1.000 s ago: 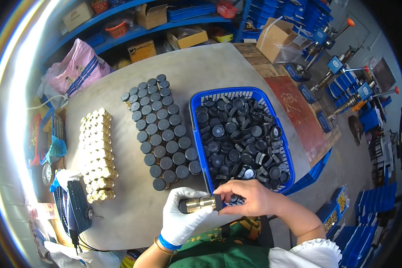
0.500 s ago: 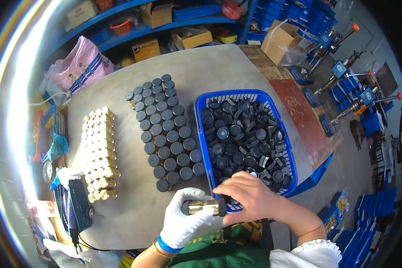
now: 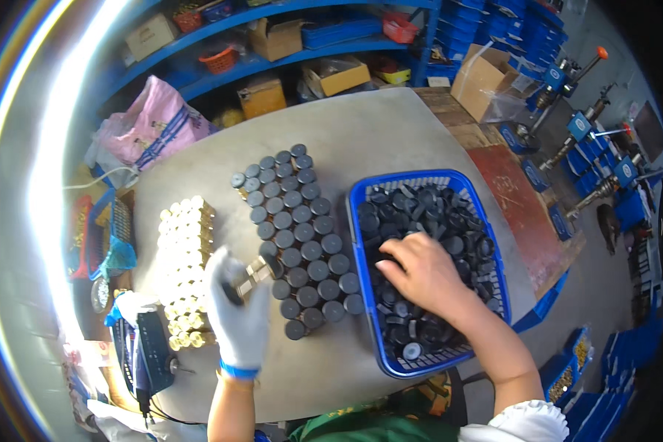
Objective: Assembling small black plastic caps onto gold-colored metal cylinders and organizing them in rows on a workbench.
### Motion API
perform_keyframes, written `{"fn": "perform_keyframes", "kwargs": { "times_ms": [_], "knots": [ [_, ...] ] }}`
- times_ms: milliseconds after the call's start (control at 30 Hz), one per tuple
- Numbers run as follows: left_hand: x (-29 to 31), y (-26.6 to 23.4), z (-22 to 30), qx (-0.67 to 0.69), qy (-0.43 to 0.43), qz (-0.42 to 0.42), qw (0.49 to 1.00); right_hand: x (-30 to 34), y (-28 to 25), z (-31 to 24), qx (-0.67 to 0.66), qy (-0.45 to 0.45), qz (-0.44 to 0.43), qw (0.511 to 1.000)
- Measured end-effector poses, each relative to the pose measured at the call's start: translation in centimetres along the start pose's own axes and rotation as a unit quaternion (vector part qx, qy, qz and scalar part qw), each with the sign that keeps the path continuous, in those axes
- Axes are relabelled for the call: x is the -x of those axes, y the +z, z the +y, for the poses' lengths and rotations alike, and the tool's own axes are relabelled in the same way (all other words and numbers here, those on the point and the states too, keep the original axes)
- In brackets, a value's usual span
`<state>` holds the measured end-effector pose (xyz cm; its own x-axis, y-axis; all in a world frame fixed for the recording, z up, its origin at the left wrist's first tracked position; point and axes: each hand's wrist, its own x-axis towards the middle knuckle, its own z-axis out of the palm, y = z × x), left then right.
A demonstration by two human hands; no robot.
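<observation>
My left hand (image 3: pixel 236 313), in a white glove with a blue band at the wrist, grips a short metal cylinder (image 3: pixel 255 274) with a black cap on each end. It is above the table between two groups of parts: brass-coloured pieces (image 3: pixel 187 258) on the left and upright black-capped cylinders (image 3: pixel 303 236) on the right. My bare right hand (image 3: pixel 427 272) reaches over the blue basket (image 3: pixel 426 366) of loose black caps (image 3: pixel 449 221). Its thumb and forefinger are apart, with nothing visible between them; the other fingertips are partly hidden.
A corded dark tool (image 3: pixel 141 361) lies at the table's left edge. At the back left sits a pink bag (image 3: pixel 155 121), with blue shelves (image 3: pixel 272 68) of boxes behind. On the right stand a cardboard box (image 3: pixel 486 81) and several hand presses (image 3: pixel 578 129).
My left hand has moved left and up with the metal cylinder, towards the brass-coloured pieces. My right hand has let go of it and moved up over the basket. The whole view has shifted slightly.
</observation>
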<state>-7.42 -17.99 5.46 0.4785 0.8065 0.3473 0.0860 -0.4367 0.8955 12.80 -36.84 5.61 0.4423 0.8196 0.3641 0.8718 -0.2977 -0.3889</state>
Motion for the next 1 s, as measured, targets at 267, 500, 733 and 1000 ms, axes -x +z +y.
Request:
{"fn": "perform_keyframes", "kwargs": {
  "times_ms": [267,500,733,1000],
  "knots": [
    [-13.9,2.6,-12.3,-0.297,-0.039,-0.003,0.954,0.8,3.5,3.3,0.056,0.008,-0.036,0.998],
    [-15.5,4.4,-13.1,-0.272,-0.101,-0.035,0.956,0.4,2.1,2.4,0.033,0.045,-0.125,0.991],
    [-11.3,-5.4,-9.1,-0.519,0.14,-0.055,0.842,0.7,1.0,2.7,0.002,0.078,-0.121,0.99],
    [0.8,-8.9,-6.4,-0.627,0.069,-0.185,0.753,1.2,0.2,2.6,-0.007,0.076,-0.15,0.986]
  ]
}}
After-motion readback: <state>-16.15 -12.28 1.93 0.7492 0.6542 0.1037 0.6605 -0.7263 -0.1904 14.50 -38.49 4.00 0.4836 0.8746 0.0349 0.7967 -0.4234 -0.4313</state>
